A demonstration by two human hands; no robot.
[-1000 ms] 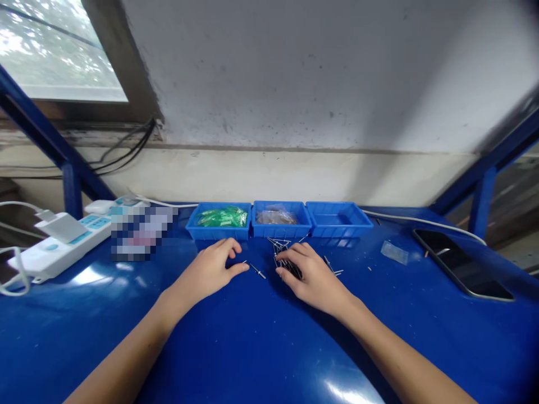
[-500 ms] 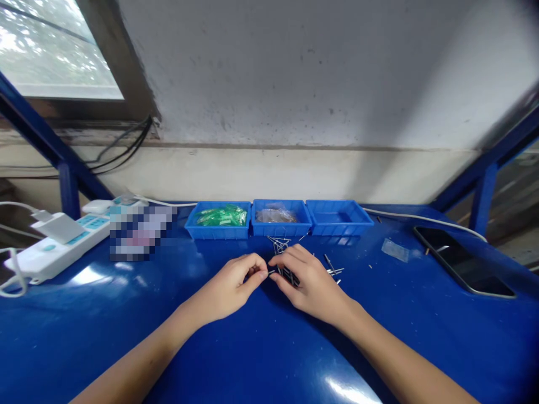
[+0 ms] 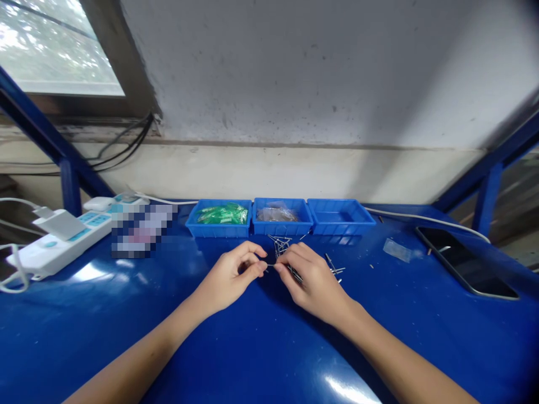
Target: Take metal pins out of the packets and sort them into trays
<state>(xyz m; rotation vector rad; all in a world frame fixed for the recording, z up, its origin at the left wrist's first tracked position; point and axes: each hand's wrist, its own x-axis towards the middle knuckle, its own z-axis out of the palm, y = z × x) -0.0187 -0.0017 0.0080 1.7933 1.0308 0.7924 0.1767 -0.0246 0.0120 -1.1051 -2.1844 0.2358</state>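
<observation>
Over the blue table, my left hand (image 3: 236, 272) and my right hand (image 3: 309, 278) face each other with a small gap between their fingertips. A short, thin metal rod (image 3: 270, 265) spans that gap. Its left end is pinched by my left thumb and a finger, its right end by my right thumb and index finger. Loose thin metal rods (image 3: 281, 244) lie in a pile just behind and under my right hand, which hides part of them. More rods (image 3: 334, 269) lie to the right of that hand.
Along the wall stand a blue bin with green packets (image 3: 223, 214), a blue bin with clear bags (image 3: 275, 213) and an empty blue bin (image 3: 337, 216). A power strip (image 3: 54, 241) lies at left. At right are a small clear bag (image 3: 397, 250) and a phone (image 3: 467, 264).
My right thumb and index finger have closed on the rod's right end, where they stood apart before. My left hand has shifted slightly left, its upper fingers a little more spread.
</observation>
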